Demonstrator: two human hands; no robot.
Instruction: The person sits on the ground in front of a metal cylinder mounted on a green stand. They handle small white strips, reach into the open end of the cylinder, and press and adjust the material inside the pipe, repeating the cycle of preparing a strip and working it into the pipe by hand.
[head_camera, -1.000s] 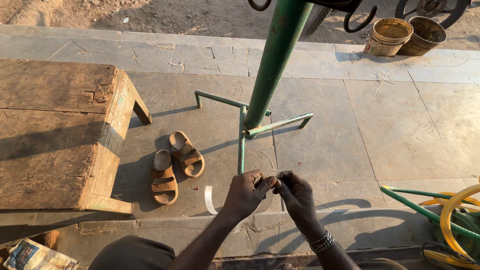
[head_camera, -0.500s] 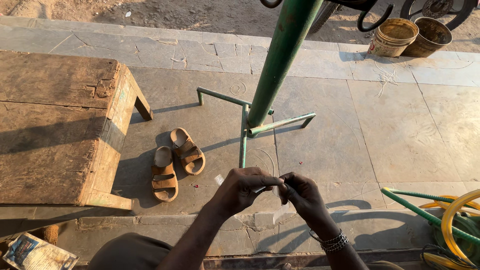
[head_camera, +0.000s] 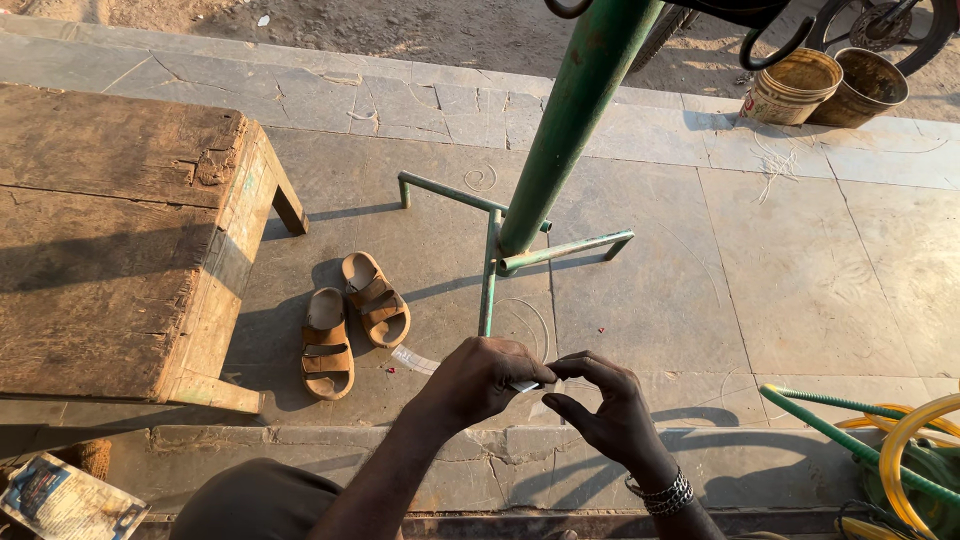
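A small pale strip (head_camera: 524, 386), too tiny to identify, sits pinched between the two hands low in the middle of the scene, above the stone paving. The left hand (head_camera: 482, 378) curls its fingers closed over one end; the right hand (head_camera: 605, 410), with a beaded metal bracelet (head_camera: 663, 492) on the wrist, grips the other end between thumb and forefinger. Just beyond stands a green metal pole on a tubular base (head_camera: 545, 215). To the left lie two brown sandals (head_camera: 352, 320) beside a worn wooden bench (head_camera: 120, 240). Far right stand two buckets (head_camera: 830, 88); near right, yellow and green hoses (head_camera: 890, 450).
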